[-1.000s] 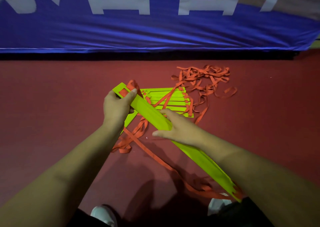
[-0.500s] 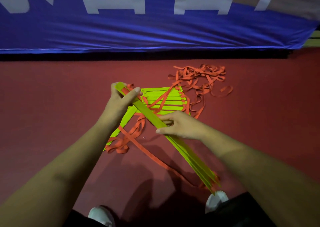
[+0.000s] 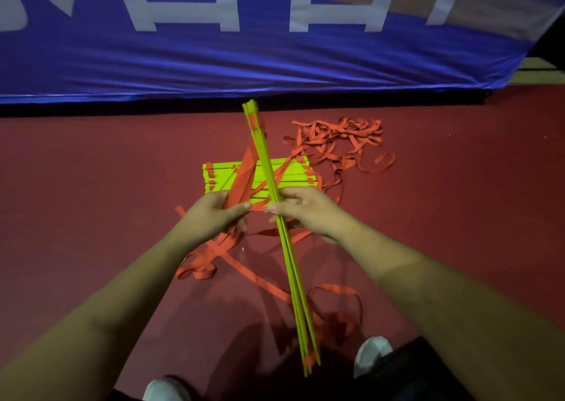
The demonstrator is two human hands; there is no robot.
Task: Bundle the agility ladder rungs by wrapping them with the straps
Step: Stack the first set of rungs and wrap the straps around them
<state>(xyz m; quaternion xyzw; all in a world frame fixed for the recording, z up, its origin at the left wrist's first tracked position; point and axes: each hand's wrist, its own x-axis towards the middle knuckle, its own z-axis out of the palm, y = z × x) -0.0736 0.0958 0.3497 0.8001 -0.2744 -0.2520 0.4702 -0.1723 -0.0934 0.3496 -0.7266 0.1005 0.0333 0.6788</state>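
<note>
Banner [image 3: 275,64] above rungs [image 3: 292,278] bears cropped, unreadable white lettering.

A sports hall (dimly lit): red court floor [image 3: 91,217], blue lettered banner [image 3: 183,64].

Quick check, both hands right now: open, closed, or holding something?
Left hand: grips the orange strap.
Right hand: grips the stack of yellow rungs, held edge-on.
</note>
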